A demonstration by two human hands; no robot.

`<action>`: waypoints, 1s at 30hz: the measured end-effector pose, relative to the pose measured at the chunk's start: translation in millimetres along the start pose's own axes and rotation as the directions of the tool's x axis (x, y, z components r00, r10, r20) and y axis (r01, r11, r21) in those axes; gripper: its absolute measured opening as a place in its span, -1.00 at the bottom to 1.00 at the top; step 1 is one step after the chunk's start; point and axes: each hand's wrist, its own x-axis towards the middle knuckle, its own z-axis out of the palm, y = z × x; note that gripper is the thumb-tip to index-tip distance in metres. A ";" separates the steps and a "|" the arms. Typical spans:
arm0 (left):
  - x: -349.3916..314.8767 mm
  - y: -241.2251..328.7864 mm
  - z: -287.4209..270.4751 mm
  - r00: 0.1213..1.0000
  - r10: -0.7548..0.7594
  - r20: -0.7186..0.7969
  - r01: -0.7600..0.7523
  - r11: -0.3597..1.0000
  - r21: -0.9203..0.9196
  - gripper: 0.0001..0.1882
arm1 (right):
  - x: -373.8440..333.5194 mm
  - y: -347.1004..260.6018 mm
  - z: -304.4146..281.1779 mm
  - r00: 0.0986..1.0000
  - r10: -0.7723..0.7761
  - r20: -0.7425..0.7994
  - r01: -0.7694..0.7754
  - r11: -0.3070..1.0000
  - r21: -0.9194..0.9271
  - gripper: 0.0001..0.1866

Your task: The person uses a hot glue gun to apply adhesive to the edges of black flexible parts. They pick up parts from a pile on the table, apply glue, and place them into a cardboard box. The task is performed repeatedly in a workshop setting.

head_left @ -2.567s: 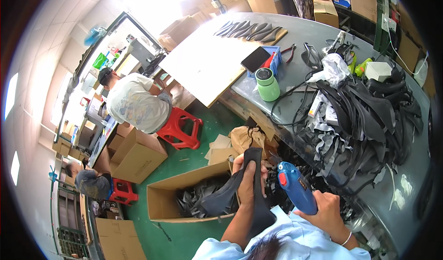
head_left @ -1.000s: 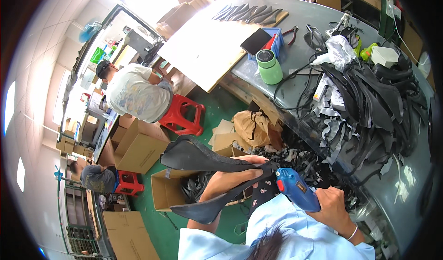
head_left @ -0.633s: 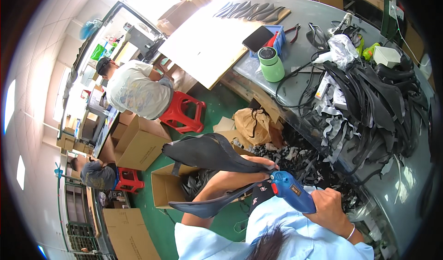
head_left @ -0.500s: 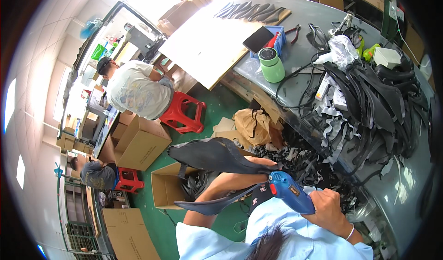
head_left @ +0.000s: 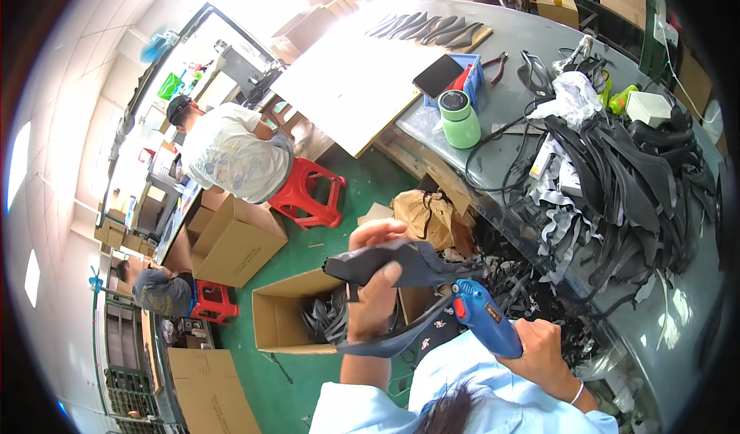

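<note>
My left hand (head_left: pixel 373 304) grips a black curved sheet piece (head_left: pixel 408 264), thumb on the near side and fingers behind it. A second black curved strip (head_left: pixel 397 344) runs below, past my left wrist; whether the two are one piece I cannot tell. My right hand (head_left: pixel 542 351) is wrapped round the handle of blue electric scissors (head_left: pixel 487 320) with a red button. Their dark tip points left, close to the right end of the black piece; whether they touch is hard to see.
A metal table (head_left: pixel 493 164) on the right bears a heap of black strips (head_left: pixel 632 179), a green bottle (head_left: pixel 460 122) and a blue bin (head_left: pixel 474 73). Below stands an open carton (head_left: pixel 287 318). Dark scraps litter the floor. Two people sit on red stools (head_left: pixel 310 195) at left.
My left hand has come up from behind, its thumb and fingers now showing around the black piece. The piece has shifted slightly right and turned. The electric scissors have barely moved.
</note>
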 end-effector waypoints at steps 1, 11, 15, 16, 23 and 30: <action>-3.8 -5.4 7.2 0.992 0.066 -0.108 -0.073 0.996 -0.054 -0.65 | 1.5 -1.0 -0.8 1.000 -0.006 0.006 0.006 1.000 -0.008 -0.69; -16.6 -37.6 24.6 0.916 0.273 -0.294 -0.305 0.950 -0.070 -0.69 | 8.6 -11.4 -4.8 1.000 0.005 0.005 -0.005 0.999 0.043 -0.67; -22.2 -42.4 30.2 0.922 0.276 -0.272 -0.326 0.932 -0.161 -0.67 | 5.2 -8.8 -0.2 0.999 0.039 0.021 -0.041 0.994 0.098 -0.57; -23.6 -42.8 32.1 0.917 0.276 -0.287 -0.331 0.929 -0.166 -0.65 | 5.9 -9.5 -0.4 0.999 0.034 0.022 -0.036 0.994 0.100 -0.56; -32.2 -48.7 44.7 0.894 0.278 -0.352 -0.332 0.938 -0.101 -0.64 | 11.3 -18.3 -1.5 0.999 0.045 0.022 -0.047 0.991 0.123 -0.54; -38.9 -37.8 46.3 0.939 0.058 -0.339 -0.102 0.988 -0.115 -0.64 | 16.9 -21.3 -5.8 0.999 -0.027 -0.033 0.026 0.999 -0.023 -0.65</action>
